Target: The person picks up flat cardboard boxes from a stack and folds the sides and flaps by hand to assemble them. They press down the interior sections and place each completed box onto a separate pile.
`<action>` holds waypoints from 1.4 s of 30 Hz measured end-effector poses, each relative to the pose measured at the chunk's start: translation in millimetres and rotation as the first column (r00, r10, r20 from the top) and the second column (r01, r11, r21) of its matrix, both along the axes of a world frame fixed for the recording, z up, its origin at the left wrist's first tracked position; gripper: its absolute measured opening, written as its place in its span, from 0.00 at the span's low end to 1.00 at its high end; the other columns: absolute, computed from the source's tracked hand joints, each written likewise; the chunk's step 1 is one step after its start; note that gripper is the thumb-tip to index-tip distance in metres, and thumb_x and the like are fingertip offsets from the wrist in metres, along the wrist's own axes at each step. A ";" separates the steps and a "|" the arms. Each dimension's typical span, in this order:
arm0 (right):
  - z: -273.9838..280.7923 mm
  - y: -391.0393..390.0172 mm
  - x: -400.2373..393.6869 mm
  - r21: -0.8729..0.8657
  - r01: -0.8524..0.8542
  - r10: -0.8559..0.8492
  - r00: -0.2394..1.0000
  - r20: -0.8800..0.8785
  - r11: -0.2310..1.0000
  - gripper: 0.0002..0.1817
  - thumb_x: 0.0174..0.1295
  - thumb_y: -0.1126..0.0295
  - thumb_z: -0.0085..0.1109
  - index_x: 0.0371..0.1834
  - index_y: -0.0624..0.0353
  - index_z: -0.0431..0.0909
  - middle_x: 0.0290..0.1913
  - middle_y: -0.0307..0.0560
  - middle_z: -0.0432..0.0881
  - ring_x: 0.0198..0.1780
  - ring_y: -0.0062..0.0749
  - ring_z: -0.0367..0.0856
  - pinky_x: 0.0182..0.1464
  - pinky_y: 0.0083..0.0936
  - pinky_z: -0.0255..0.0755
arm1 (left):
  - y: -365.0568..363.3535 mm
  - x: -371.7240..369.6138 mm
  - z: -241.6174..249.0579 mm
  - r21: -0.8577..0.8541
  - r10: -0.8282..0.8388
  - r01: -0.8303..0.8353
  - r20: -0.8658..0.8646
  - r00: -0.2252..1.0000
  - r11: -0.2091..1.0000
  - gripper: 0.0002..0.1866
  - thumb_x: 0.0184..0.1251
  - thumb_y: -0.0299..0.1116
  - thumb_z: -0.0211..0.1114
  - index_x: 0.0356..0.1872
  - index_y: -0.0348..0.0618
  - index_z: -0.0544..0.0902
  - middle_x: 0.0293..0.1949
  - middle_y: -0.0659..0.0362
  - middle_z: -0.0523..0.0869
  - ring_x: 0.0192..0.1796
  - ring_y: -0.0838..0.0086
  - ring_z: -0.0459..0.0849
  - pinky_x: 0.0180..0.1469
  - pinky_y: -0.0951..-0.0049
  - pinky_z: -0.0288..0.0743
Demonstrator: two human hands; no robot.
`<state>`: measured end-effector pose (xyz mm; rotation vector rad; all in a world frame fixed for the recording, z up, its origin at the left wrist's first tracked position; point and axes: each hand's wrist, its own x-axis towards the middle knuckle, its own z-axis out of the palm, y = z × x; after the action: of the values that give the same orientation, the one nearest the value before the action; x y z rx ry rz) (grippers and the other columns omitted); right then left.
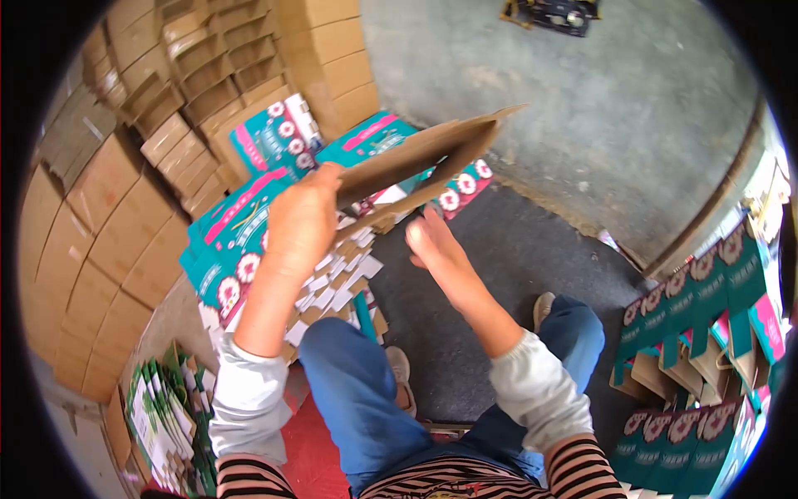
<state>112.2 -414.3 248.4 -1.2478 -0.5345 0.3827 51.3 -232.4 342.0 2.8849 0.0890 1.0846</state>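
Observation:
A brown cardboard box (416, 158), opened out like a sleeve, is held up tilted in front of me. Its plain inner side faces me, and one end points up to the right. My left hand (303, 220) is closed around its left edge. At the lower edge, my right hand (436, 249) is closed with the fingers against the board; some fingers are hidden. Behind and below lie flat teal printed boxes (241, 216) with pink bands and flower-like prints. Under the held box is a heap of small white and brown card pieces (337, 283).
Brown cartons (100, 249) are stacked along the left wall. Teal folded boxes (698, 324) stand in rows at the right. Green and white cards (162, 424) sit in a carton at lower left. A black device (557, 15) lies on the concrete floor (565, 91) at the top.

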 end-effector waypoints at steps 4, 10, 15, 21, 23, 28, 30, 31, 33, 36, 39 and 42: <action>21.4 -11.6 33.9 0.113 0.342 -0.342 0.940 -0.020 0.933 0.31 0.66 0.45 0.52 0.65 0.53 0.65 0.57 0.39 0.72 0.57 0.27 0.70 0.58 0.30 0.64 | -77.1 38.5 -25.3 -0.143 -0.108 0.117 0.068 0.992 0.983 0.09 0.67 0.29 0.56 0.46 0.42 0.77 0.28 0.40 0.82 0.33 0.44 0.82 0.34 0.48 0.75; -13.6 -101.1 36.9 -0.267 0.549 -0.401 0.798 0.450 0.792 0.21 0.65 0.64 0.51 0.58 0.63 0.71 0.45 0.64 0.82 0.51 0.57 0.80 0.50 0.37 0.72 | -143.1 27.3 -106.8 -0.453 -0.249 0.282 0.132 0.959 0.846 0.06 0.68 0.28 0.56 0.42 0.37 0.75 0.26 0.38 0.81 0.32 0.43 0.82 0.31 0.51 0.73; -89.8 -147.1 54.0 -0.414 0.489 -0.301 0.846 0.440 0.768 0.17 0.65 0.64 0.51 0.48 0.67 0.76 0.39 0.65 0.82 0.46 0.59 0.81 0.46 0.38 0.74 | -149.8 -10.9 -185.4 -0.648 -0.268 0.173 -0.051 0.962 0.742 0.07 0.66 0.29 0.56 0.40 0.37 0.75 0.29 0.43 0.82 0.35 0.46 0.82 0.35 0.53 0.74; -143.2 -192.3 100.8 -0.589 0.309 -0.263 0.951 0.165 0.747 0.17 0.66 0.62 0.51 0.48 0.65 0.78 0.39 0.49 0.85 0.41 0.36 0.84 0.45 0.32 0.75 | -110.3 -52.8 -230.0 -0.817 -0.336 -0.036 -0.276 0.900 0.576 0.08 0.60 0.29 0.58 0.38 0.37 0.75 0.30 0.44 0.82 0.34 0.54 0.84 0.36 0.57 0.74; -134.4 -190.9 103.0 -0.658 0.199 -0.193 0.978 0.082 0.727 0.18 0.65 0.62 0.51 0.48 0.65 0.79 0.39 0.49 0.85 0.43 0.36 0.84 0.46 0.31 0.74 | -92.7 -41.7 -244.9 -0.887 -0.470 -0.118 -0.345 0.813 0.446 0.09 0.58 0.28 0.58 0.38 0.36 0.75 0.33 0.47 0.84 0.35 0.61 0.85 0.37 0.62 0.75; -130.4 -189.0 100.7 -0.707 0.189 -0.136 0.982 0.132 0.682 0.18 0.65 0.62 0.54 0.48 0.67 0.78 0.39 0.46 0.84 0.42 0.29 0.81 0.46 0.28 0.73 | -93.0 26.8 -244.0 -0.949 -0.527 -0.176 -0.294 0.797 0.263 0.18 0.56 0.26 0.58 0.49 0.34 0.74 0.39 0.52 0.84 0.40 0.68 0.84 0.43 0.71 0.75; -132.7 -190.4 97.2 -0.716 0.224 -0.124 0.974 0.191 0.661 0.18 0.64 0.61 0.53 0.47 0.67 0.78 0.39 0.48 0.84 0.42 0.33 0.81 0.47 0.29 0.73 | -95.9 54.4 -243.9 -0.957 -0.553 -0.164 -0.274 0.787 0.241 0.22 0.56 0.26 0.58 0.54 0.34 0.71 0.40 0.51 0.84 0.41 0.67 0.84 0.45 0.72 0.75; -137.1 -191.0 95.6 -0.724 0.246 -0.134 0.968 0.210 0.644 0.18 0.64 0.61 0.53 0.47 0.66 0.78 0.39 0.52 0.84 0.44 0.40 0.82 0.48 0.32 0.73 | -96.2 68.9 -252.7 -0.959 -0.561 -0.108 -0.242 0.792 0.260 0.24 0.56 0.26 0.58 0.57 0.34 0.70 0.41 0.50 0.84 0.41 0.67 0.84 0.45 0.71 0.76; -138.2 -190.6 93.7 -0.721 0.305 -0.158 0.951 0.267 0.622 0.19 0.63 0.60 0.52 0.47 0.64 0.78 0.39 0.58 0.84 0.45 0.49 0.83 0.49 0.36 0.73 | -106.6 73.8 -250.2 -0.937 -0.527 0.018 -0.180 0.831 0.349 0.33 0.55 0.24 0.57 0.66 0.36 0.63 0.47 0.43 0.81 0.42 0.59 0.84 0.46 0.65 0.77; -122.6 -184.6 91.2 -0.672 0.419 -0.216 0.905 0.367 0.611 0.19 0.64 0.59 0.52 0.47 0.64 0.78 0.38 0.62 0.83 0.45 0.54 0.82 0.48 0.39 0.73 | -127.1 46.2 -200.5 -0.633 -0.395 0.026 -0.450 0.801 0.774 0.39 0.52 0.22 0.57 0.71 0.39 0.57 0.54 0.39 0.76 0.42 0.50 0.84 0.46 0.60 0.78; -115.9 -178.3 113.5 -0.635 0.521 -0.236 0.844 0.481 0.570 0.18 0.64 0.59 0.51 0.45 0.64 0.78 0.37 0.64 0.82 0.44 0.59 0.81 0.47 0.44 0.74 | -147.1 28.5 -188.0 -0.405 -0.392 0.173 -0.555 0.733 0.898 0.44 0.48 0.20 0.60 0.73 0.40 0.55 0.60 0.35 0.69 0.42 0.47 0.84 0.43 0.56 0.81; -115.7 -159.9 127.9 -0.652 0.593 -0.161 0.785 0.598 0.473 0.17 0.63 0.60 0.51 0.42 0.64 0.78 0.37 0.65 0.82 0.44 0.61 0.80 0.47 0.46 0.73 | -159.9 36.7 -203.3 -0.270 -0.369 0.258 -0.555 0.745 0.928 0.47 0.45 0.22 0.64 0.72 0.36 0.55 0.65 0.33 0.65 0.40 0.49 0.85 0.40 0.57 0.82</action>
<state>240.1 -574.2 132.7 -2.3881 -0.4408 -0.1311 88.0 -392.3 138.7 2.8084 -0.2588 0.0725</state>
